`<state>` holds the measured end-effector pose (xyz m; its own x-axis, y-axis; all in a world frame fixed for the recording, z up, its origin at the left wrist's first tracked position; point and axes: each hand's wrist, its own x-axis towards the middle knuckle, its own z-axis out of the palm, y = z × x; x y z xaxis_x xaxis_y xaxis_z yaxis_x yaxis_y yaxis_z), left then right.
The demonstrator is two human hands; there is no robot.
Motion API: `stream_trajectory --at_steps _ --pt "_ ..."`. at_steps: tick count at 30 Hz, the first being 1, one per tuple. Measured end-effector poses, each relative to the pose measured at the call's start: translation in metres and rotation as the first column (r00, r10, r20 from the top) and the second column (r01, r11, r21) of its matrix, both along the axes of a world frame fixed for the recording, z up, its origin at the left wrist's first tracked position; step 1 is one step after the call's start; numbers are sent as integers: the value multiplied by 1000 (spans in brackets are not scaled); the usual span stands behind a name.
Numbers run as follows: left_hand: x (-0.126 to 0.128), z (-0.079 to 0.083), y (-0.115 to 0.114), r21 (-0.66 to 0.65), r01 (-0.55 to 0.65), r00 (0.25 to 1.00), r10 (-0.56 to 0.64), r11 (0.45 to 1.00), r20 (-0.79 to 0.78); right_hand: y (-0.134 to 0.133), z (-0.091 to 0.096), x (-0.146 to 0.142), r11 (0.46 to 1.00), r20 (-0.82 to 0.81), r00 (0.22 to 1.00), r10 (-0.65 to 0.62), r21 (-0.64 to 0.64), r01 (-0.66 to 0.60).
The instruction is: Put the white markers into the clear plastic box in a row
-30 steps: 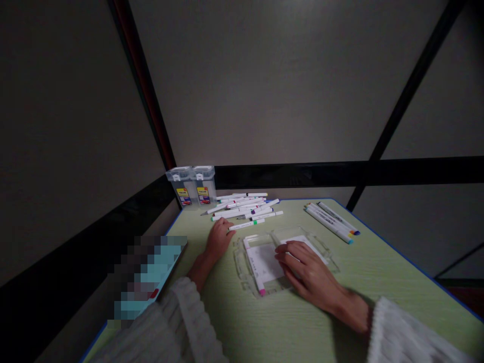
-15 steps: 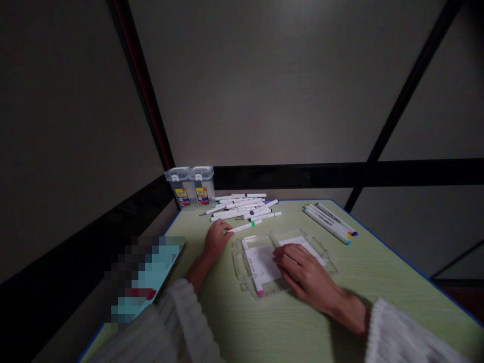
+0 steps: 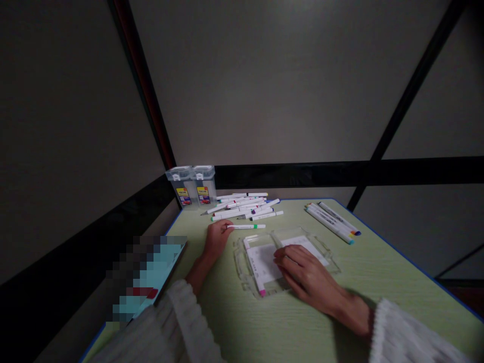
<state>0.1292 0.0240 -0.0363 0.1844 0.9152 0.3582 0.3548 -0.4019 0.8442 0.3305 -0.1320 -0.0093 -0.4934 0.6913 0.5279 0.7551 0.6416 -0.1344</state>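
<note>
My left hand [image 3: 218, 239] pinches one end of a white marker with a green band [image 3: 247, 227], which points to the right above the table. Below it lies an open clear plastic case [image 3: 242, 275] with white paper in both halves. A white marker with a pink end [image 3: 255, 269] rests along the left side of the case. My right hand [image 3: 302, 269] is over the middle of the case, fingers curled and close together. Whatever those fingertips may hold is hidden.
Behind my left hand, several white markers [image 3: 242, 205] lie in a loose pile. Two lidded clear boxes [image 3: 194, 189] stand at the back left corner. More markers [image 3: 331, 223] lie at the right. A pale blue flat object [image 3: 159, 269], partly blurred out, is at the left edge.
The green-banded marker in my left hand has turned from slanting up rightward to nearly level. My right hand stays over the case in almost the same pose.
</note>
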Motion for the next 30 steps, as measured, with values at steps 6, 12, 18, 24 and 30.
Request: stream_trajectory --at_steps 6,12,18,24,30 --pt "3 7 0 -200 6 946 59 980 318 1 -2 0 1000 9 1000 -14 -22 14" --pt "3 16 -8 -260 49 888 77 964 453 1 -2 0 999 -7 1000 -26 -28 25" --pt "6 26 -25 -316 129 870 45 940 491 4 -4 2 996 -27 996 -83 -41 82" --pt "13 31 -37 -372 190 857 32 909 515 4 -8 2 995 -42 994 -99 -18 98" --pt "28 33 -53 -404 261 821 19 877 571 4 -9 2 994 -64 996 -68 -87 62"
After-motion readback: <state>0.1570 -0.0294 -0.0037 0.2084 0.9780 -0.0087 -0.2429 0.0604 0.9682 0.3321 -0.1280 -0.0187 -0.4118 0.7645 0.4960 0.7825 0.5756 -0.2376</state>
